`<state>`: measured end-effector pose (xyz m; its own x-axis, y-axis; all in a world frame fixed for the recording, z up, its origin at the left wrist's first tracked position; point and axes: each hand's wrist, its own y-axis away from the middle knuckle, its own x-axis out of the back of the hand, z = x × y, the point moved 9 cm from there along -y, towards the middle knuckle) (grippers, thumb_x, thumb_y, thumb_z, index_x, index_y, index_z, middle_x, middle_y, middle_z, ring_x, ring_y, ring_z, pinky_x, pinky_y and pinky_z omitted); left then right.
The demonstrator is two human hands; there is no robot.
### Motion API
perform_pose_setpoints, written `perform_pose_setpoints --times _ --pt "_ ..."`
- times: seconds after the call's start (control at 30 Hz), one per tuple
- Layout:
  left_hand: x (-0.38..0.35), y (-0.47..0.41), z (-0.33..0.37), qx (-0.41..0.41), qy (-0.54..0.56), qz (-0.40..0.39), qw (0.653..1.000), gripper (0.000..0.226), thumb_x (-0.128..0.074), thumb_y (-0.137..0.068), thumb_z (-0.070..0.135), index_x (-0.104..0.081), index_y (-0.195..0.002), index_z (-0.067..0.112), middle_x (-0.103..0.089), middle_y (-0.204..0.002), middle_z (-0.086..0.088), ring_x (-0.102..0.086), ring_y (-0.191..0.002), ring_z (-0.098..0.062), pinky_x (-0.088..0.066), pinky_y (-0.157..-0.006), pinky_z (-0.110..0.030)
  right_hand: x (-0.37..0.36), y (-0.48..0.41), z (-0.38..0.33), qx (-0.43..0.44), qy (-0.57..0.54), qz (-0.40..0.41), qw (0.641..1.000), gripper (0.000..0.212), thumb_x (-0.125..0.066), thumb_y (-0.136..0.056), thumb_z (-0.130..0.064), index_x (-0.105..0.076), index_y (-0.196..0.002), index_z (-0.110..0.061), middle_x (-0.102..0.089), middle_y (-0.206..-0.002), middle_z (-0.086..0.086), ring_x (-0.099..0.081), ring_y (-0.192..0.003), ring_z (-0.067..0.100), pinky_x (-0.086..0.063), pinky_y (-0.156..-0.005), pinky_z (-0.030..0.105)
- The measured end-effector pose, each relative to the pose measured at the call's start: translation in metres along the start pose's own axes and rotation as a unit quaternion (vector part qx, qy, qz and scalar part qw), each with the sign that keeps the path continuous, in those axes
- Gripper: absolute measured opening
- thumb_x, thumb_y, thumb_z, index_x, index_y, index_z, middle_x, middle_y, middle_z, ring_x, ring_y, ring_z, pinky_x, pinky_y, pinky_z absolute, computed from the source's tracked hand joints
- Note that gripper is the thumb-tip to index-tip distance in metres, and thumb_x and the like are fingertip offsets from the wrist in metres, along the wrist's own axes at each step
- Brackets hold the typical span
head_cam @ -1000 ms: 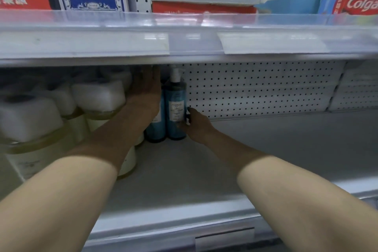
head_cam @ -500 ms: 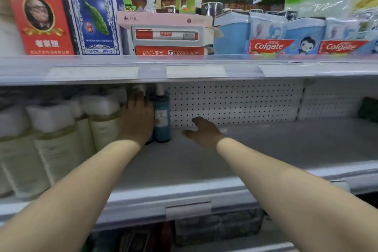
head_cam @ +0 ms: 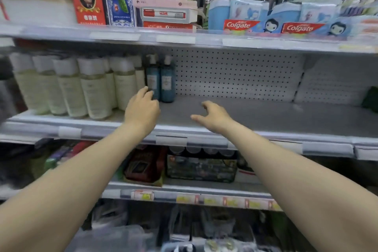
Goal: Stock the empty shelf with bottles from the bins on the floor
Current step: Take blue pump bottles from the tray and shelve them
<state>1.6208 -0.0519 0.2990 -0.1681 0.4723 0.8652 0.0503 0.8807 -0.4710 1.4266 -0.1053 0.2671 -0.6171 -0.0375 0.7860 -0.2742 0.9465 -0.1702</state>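
Two blue pump bottles point(head_cam: 167, 83) stand upright side by side at the back of the grey middle shelf point(head_cam: 266, 116), against the pegboard. Left of them are several pale yellow bottles with white caps point(head_cam: 92, 88). My left hand point(head_cam: 142, 108) hovers just in front of the left blue bottle, fingers apart, holding nothing. My right hand point(head_cam: 213, 116) is over the bare shelf, right of the blue bottles, fingers spread and empty. No bins show clearly; the bottom of the view is blurred.
The shelf above carries Colgate boxes point(head_cam: 239, 25), red and blue cartons point(head_cam: 90, 0) and blue packs. The shelf below holds a dark basket point(head_cam: 201, 169) and red packs. A dark green item point(head_cam: 371, 100) sits at the shelf's far right.
Both hands have let go of the blue bottles and drawn back toward the shelf's front. The camera has pulled back and up, showing more shelves.
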Motion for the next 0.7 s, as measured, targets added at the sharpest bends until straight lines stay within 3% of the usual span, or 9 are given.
perform_pose_setpoints --times 0.07,0.17,0.3,0.43,0.7 --pt "-0.008 0.023 0.018 -0.003 -0.007 -0.027 1.0 0.026 -0.054 -0.098 0.013 -0.067 -0.119 0.009 -0.034 -0.156 -0.015 -0.017 -0.149 -0.03 -0.028 -0.111 -0.041 -0.001 0.022 0.009 0.007 -0.003 -0.009 1.0 0.076 -0.065 -0.093 -0.048 -0.032 -0.154 -0.016 -0.037 -0.158 0.003 -0.041 -0.141 0.024 -0.038 -0.106 0.034" --pt "-0.024 0.054 0.043 -0.019 -0.007 -0.052 0.998 0.027 -0.056 -0.096 0.01 -0.068 -0.12 0.011 -0.035 -0.156 -0.014 -0.018 -0.149 -0.028 -0.026 -0.115 -0.04 -0.003 0.052 0.023 0.013 0.016 -0.027 0.999 0.075 -0.064 -0.094 -0.048 -0.032 -0.154 -0.016 -0.037 -0.159 0.003 -0.04 -0.142 0.025 -0.038 -0.108 0.035" --pt "-0.033 0.086 0.071 -0.046 0.022 -0.026 0.998 0.022 -0.054 -0.097 0.017 -0.069 -0.114 0.014 -0.058 -0.131 -0.005 -0.039 -0.133 -0.026 -0.031 -0.11 -0.035 -0.009 0.085 0.044 0.012 0.024 -0.039 0.999 0.072 -0.065 -0.094 -0.046 -0.035 -0.153 -0.017 -0.04 -0.157 0.003 -0.042 -0.141 0.025 -0.039 -0.109 0.037" --pt "-0.043 0.109 0.095 -0.064 0.061 -0.027 0.996 0.025 -0.049 -0.1 0.029 -0.069 -0.112 0.019 -0.062 -0.121 0.0 -0.048 -0.119 -0.024 -0.03 -0.103 -0.034 -0.029 0.107 0.066 0.013 0.027 -0.065 0.997 0.072 -0.066 -0.094 -0.045 -0.035 -0.153 -0.018 -0.041 -0.156 0.003 -0.043 -0.14 0.024 -0.039 -0.106 0.033" --pt "-0.115 0.154 0.121 -0.066 0.047 -0.104 0.991 0.032 -0.036 -0.104 0.03 -0.063 -0.114 0.016 -0.055 -0.117 -0.007 -0.048 -0.113 -0.03 -0.024 -0.112 -0.047 -0.087 0.126 0.118 -0.015 0.06 -0.115 0.991 0.071 -0.069 -0.091 -0.046 -0.04 -0.15 -0.017 -0.047 -0.151 0.005 -0.046 -0.136 0.025 -0.04 -0.105 0.034"
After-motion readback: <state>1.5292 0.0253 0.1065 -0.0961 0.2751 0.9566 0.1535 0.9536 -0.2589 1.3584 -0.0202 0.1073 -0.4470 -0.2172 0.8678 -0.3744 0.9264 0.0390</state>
